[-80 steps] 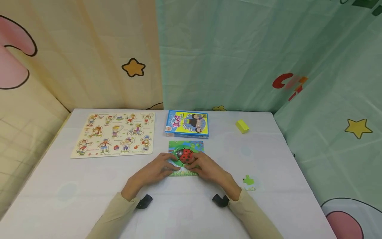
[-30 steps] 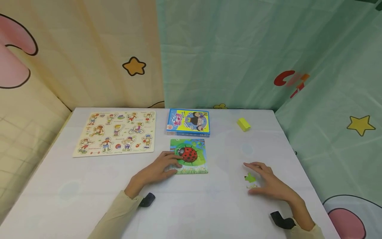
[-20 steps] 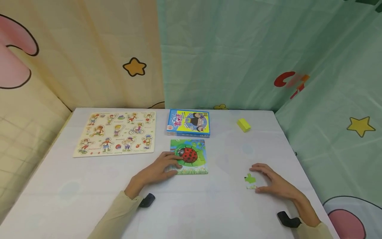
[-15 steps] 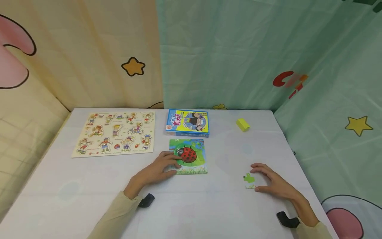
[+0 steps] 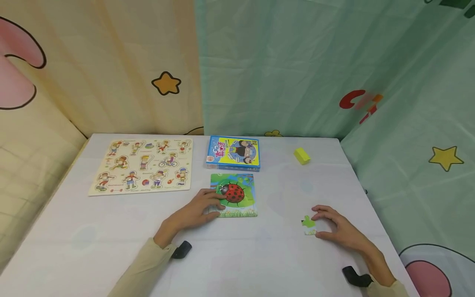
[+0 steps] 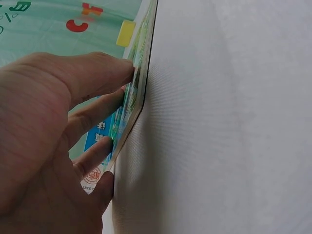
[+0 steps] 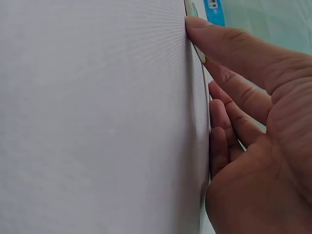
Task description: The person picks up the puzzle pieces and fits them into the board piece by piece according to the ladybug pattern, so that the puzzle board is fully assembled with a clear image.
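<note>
A square ladybug jigsaw puzzle (image 5: 245, 206) lies flat in the middle of the table. My left hand (image 5: 198, 209) rests on its left side, fingers loosely bent; in the left wrist view the thumb (image 6: 105, 73) and fingertips press its top. To the right lies a small green and white puzzle piece (image 5: 308, 225). My right hand (image 5: 341, 229) pinches that piece at its right edge between thumb and index finger. In the right wrist view the thumb (image 7: 229, 39) touches the edge of the thin piece (image 7: 195, 46), with the other fingers curled near the tabletop.
Behind the ladybug puzzle is a blue and yellow box (image 5: 233, 153). A cream peg board (image 5: 131, 189) with figures of children lies at the left. A yellow block (image 5: 302, 156) sits at the back right. Curtains (image 5: 274, 74) stand behind the white table (image 5: 237, 260).
My right hand left the ladybug puzzle and went right to the small piece. Its fingers closed in on the piece, which shifted slightly left. My left hand stayed on the puzzle.
</note>
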A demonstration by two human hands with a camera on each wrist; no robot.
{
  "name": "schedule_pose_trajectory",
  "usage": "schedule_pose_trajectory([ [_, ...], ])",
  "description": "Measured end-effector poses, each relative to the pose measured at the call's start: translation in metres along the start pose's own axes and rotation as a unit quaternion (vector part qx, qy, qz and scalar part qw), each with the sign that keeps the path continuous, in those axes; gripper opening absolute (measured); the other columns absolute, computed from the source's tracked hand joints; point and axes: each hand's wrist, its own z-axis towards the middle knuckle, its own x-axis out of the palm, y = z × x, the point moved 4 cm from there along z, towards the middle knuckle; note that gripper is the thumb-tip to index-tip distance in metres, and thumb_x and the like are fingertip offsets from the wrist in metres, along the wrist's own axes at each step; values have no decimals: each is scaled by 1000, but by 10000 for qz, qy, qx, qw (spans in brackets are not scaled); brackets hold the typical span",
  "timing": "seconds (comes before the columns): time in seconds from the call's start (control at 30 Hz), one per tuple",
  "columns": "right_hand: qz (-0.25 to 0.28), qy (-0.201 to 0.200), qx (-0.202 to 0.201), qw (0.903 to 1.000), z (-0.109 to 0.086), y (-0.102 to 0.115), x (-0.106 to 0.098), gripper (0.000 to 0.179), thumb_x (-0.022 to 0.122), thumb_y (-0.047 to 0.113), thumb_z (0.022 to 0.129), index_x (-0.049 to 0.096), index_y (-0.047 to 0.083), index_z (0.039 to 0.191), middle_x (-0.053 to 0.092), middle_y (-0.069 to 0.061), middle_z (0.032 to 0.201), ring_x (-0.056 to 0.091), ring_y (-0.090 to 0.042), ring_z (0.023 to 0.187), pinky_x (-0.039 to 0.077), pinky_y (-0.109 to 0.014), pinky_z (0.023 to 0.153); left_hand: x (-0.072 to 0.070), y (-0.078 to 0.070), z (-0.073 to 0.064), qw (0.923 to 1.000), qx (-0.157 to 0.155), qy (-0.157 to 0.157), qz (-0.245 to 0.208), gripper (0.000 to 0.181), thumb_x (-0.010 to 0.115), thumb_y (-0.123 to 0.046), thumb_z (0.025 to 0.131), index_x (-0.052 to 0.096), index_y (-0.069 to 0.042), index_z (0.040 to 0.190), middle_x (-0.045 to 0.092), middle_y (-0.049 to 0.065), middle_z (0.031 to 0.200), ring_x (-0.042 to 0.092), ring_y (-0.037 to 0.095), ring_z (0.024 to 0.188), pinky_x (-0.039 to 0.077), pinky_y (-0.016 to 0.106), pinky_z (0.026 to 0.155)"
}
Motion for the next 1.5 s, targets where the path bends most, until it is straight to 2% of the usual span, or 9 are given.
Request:
schedule_pose_trajectory([
  [0.23,-331,-42,-39,9994,7,8,-4,34,82,18,83,67,15,113,55,-11,133,40,7,128,22,-1,102,1,-1,2,9999,34,-37,-120,15,66,-19,96,73,-16,110,57,7,144,33,38,143,29,59,116],
  [0.33,-480,19,-16,9988,14,15,-4,35,83,21,83,68,17,114,61,-5,127,48,4,122,28,-4,101,1,-1,2,9999,43,-28,-105,16,64,-20,97,72,-16,110,57,8,143,32,39,144,28,60,115],
  [0.53,-738,131,-173,9970,42,33,4,36,84,22,82,67,18,114,67,5,113,62,-13,102,48,-22,90,-1,-2,3,9998,165,-110,63,15,65,-19,97,73,-16,109,59,9,140,33,41,144,28,61,115],
  [0.67,-813,136,-326,9961,64,46,12,38,85,20,81,66,19,114,66,9,111,63,-13,96,53,-29,87,-1,-2,4,9999,117,-40,15,16,65,-18,97,73,-16,110,58,9,141,31,40,145,27,59,117],
  [0.87,-647,98,-620,9959,93,62,32,40,85,19,80,66,18,115,67,8,110,64,-11,94,55,-35,87,-2,-3,4,10000,57,42,-32,16,66,-18,97,72,-15,110,58,8,142,30,39,146,26,58,118],
  [1.13,-750,489,-656,9938,124,84,59,36,83,23,83,69,12,114,71,2,107,63,-12,92,54,-34,86,-3,-4,3,10000,45,23,-10,15,66,-18,97,73,-15,109,58,8,142,30,39,146,26,58,117],
  [1.33,-848,612,-923,9902,137,95,76,35,82,24,84,69,9,112,70,-1,105,62,-14,90,53,-31,83,-1,-1,3,10000,35,7,-8,15,65,-19,97,73,-17,110,58,7,143,30,38,146,27,58,117],
  [1.5,-1236,795,-789,9860,142,100,87,33,80,27,85,70,9,112,68,1,106,59,-12,92,51,-32,84,-1,-2,1,10000,33,10,-7,15,66,-19,96,73,-16,110,58,8,143,32,38,145,28,58,116],
])
